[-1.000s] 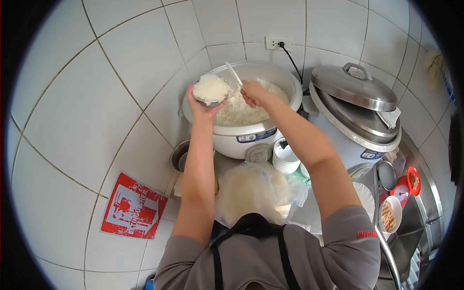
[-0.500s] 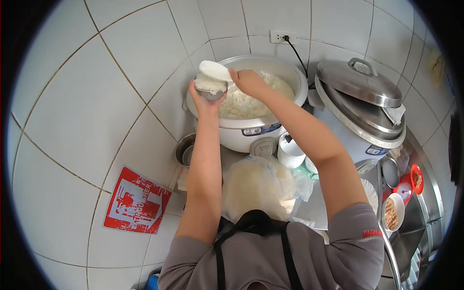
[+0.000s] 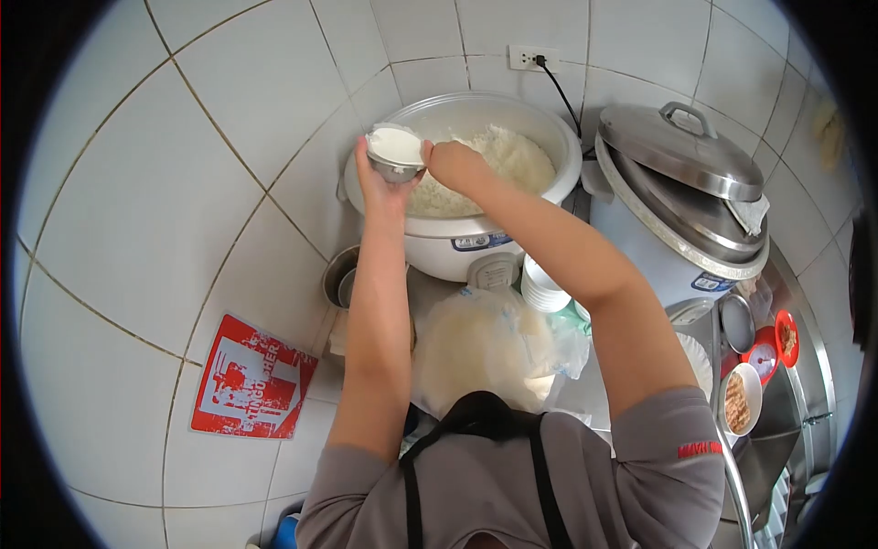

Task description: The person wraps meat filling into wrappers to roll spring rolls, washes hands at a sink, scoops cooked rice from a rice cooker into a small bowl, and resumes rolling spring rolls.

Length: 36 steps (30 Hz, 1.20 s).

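White tiles (image 3: 101, 210) wrap this tight corner, with a worn red sign (image 3: 253, 377) on the left-hand wall and a black cord (image 3: 560, 91) plugged into the socket (image 3: 527, 59) at the back, and right below it is where the action is! Wide open stands the big cooker (image 3: 430, 252), white rice (image 3: 517, 165) heaped higher at its right side. Up at the left of its mouth comes the metal bowl (image 3: 395, 171), cupped in the left hand (image 3: 380, 189), fingers curled about its sides, palm underneath. And look at the right hand (image 3: 459, 166): closed tight at the bowl's right edge, gripping the white paddle (image 3: 395, 145), its handle hidden in the fist! Flat across the bowl's top goes that smooth blade, covering most of whatever is inside, so how full it is I can't tell. Over to the right, a second cooker (image 3: 631, 238) wears a tilted steel lid (image 3: 681, 156), a pale cloth (image 3: 750, 216) tucked at the lid's edge. Down in front, between the person's forearms, sits a plump clear bag (image 3: 480, 348) of something pale, stacked white cups (image 3: 542, 295) just beyond it. Far right, near the sink, a white bowl (image 3: 755, 392) holds brownish food, close to a red dish (image 3: 786, 340).
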Available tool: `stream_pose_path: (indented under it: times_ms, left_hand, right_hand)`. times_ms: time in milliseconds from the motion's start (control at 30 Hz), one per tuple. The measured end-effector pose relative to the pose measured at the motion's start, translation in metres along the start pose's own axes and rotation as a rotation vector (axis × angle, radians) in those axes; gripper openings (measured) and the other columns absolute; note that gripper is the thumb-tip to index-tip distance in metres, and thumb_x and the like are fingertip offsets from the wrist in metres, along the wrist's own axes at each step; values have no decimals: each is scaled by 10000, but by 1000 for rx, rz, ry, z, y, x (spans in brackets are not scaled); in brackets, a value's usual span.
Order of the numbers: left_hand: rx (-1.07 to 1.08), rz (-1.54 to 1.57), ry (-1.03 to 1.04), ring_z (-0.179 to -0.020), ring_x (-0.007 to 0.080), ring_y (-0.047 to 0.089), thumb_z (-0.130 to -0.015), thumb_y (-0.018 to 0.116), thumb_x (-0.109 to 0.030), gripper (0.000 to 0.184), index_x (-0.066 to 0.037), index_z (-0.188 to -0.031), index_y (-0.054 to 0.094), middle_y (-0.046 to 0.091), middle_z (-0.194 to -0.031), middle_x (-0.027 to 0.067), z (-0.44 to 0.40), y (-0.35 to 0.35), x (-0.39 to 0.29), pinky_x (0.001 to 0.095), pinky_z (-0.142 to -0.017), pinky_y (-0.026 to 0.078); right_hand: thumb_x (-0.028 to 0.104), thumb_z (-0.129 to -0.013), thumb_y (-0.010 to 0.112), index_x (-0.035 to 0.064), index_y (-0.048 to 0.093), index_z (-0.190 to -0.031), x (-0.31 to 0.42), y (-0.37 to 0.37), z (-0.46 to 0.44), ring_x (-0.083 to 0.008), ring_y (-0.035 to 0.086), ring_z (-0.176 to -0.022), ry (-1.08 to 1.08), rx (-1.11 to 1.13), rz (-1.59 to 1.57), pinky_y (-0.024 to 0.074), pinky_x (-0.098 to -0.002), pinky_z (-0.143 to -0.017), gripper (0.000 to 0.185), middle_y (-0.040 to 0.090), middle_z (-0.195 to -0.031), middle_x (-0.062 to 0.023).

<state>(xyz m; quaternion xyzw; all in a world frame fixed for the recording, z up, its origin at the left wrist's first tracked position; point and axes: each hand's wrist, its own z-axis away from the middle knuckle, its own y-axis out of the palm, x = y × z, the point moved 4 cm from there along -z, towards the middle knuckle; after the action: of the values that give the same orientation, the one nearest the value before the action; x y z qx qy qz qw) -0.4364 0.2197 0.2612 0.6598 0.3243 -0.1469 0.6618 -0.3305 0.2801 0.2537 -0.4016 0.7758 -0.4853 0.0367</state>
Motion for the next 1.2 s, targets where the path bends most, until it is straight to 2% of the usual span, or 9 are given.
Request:
stream_pose_path:
  times_ms: [133,167,367,433,533,633,867,1000,1200]
  left_hand:
    - [15,75,-9,-1188,341,372,-776,476,-527,633,-132,-1263,393,399,-1293,123,1,5,0,603,-919,285]
    - [36,52,-10,-1189,342,370,-774,480,-518,633,-130,-1265,389,393,-1297,124,0,8,0,604,-917,289]
    - [105,47,-31,-1194,344,363,-757,492,-483,628,-129,-1264,385,379,-1306,127,4,4,2,604,-920,298]
    - [85,30,12,-1192,342,365,-750,491,-482,623,-134,-1257,392,385,-1300,127,3,6,0,604,-919,299]
    - [82,177,90,-1191,338,368,-745,486,-489,624,-140,-1254,394,388,-1297,123,6,7,-4,597,-924,300]
    - [87,171,199,-1193,331,365,-753,478,-483,615,-143,-1257,388,373,-1309,119,2,1,-9,587,-933,302]
    - [93,215,207,-1180,324,376,-761,496,-492,602,-136,-1237,402,398,-1282,108,4,5,-11,584,-911,325]
    - [85,145,300,-1159,323,383,-759,516,-499,590,-148,-1220,400,404,-1254,101,-15,-1,-20,570,-890,343]
    - [14,247,241,-1163,331,360,-739,532,-494,581,-172,-1203,397,380,-1268,102,24,2,-50,582,-862,337]
  right_hand:
    - [308,-859,349,6,583,-754,-3,-51,-5,-272,523,-480,403,505,-596,403,-431,-416,396,553,-610,-157]
    - [278,-813,403,-7,580,-766,-5,-55,-11,-231,446,-437,498,361,-686,345,-392,-383,338,515,-584,-127]
    - [151,-735,478,-30,598,-818,33,-62,-8,-269,575,-516,124,339,-113,458,-398,-447,233,601,-677,-165]
    - [198,-790,436,-40,584,-842,29,-67,-4,-274,564,-496,170,357,-157,459,-391,-450,285,597,-663,-147]
    - [280,-861,352,-53,565,-855,-13,-37,0,-288,539,-468,544,347,-756,458,-402,-461,395,579,-640,-150]
    - [336,-906,245,-51,560,-843,5,-17,20,-295,518,-446,623,360,-782,455,-412,-469,503,562,-624,-155]
    - [322,-930,220,-42,601,-827,36,-73,13,-317,590,-587,299,180,-385,483,-420,-551,537,583,-700,-225]
    - [398,-912,326,34,647,-787,70,-106,45,-295,623,-652,-11,-49,254,489,-396,-584,502,631,-730,-161]
    - [389,-898,382,31,648,-734,-7,-100,60,-296,624,-659,178,-76,360,493,-386,-580,475,624,-690,-155]
